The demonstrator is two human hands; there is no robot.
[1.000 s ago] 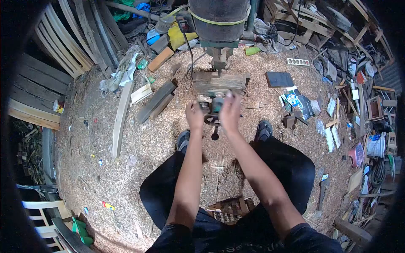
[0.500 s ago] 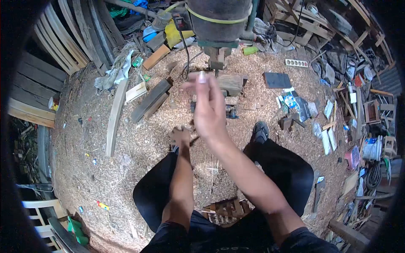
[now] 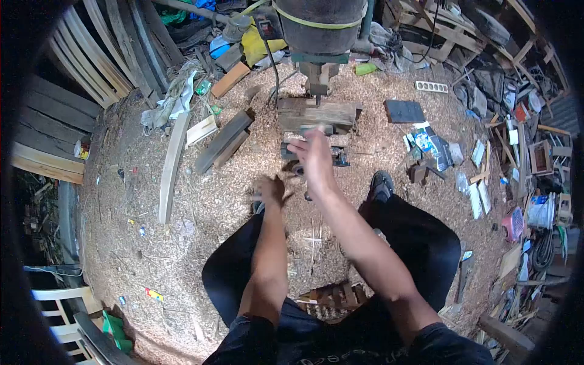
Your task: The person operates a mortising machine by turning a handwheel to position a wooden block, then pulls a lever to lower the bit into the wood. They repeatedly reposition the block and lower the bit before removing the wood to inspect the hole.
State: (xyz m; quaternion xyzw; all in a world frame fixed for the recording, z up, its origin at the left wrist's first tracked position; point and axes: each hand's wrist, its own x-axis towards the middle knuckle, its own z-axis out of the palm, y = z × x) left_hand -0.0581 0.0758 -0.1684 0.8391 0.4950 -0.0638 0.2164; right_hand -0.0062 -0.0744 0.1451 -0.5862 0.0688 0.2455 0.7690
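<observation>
My right hand [image 3: 315,159] hovers open-fingered over the vise [image 3: 311,152]; left hand [image 3: 271,190] blurred, grip unclear; no writing legible.

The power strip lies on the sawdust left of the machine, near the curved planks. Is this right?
No. The head view shows the power strip on the sawdust right of the machine, far from the curved planks.

Both bare arms stretched forward, hands apart and motion-blurred.

Left hand [image 3: 269,188] lower and nearer the body, fingers loosely curled, grip state unclear through blur. Right hand [image 3: 316,157] raised further ahead, fingers spread open, palm down, holding nothing. Knees bent wide under the arms, dark trousers, shoes planted forward.
</observation>
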